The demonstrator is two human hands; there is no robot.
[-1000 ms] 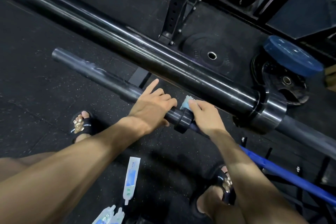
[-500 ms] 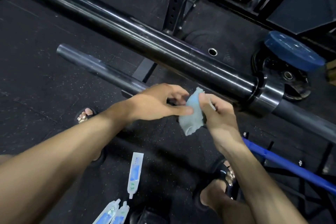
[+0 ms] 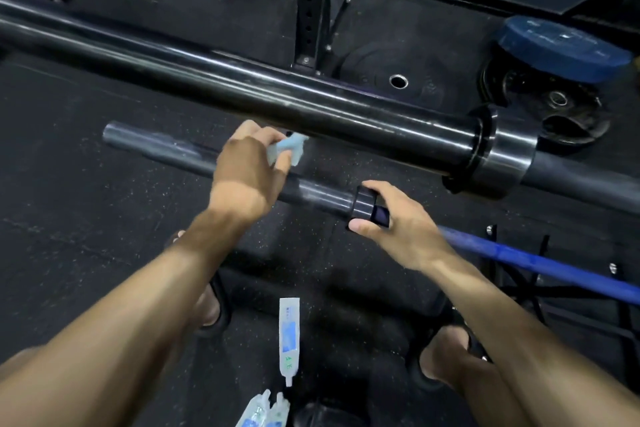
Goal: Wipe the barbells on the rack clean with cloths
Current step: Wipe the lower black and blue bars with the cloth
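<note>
L hand (image 3: 247, 180) pinched the crumpled pale-blue cloth (image 3: 287, 149) over the lower dark steel barbell sleeve (image 3: 322, 198), R hand (image 3: 398, 222) gripped its black collar (image 3: 363, 206); best to wrap the cloth fully & stroke outward w/ the collar held steady.

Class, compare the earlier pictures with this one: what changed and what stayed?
The cloth passed from the right hand to the left hand, which carried it left along the lower barbell. The right hand gripped the collar. The upper barbell stayed racked.
</note>
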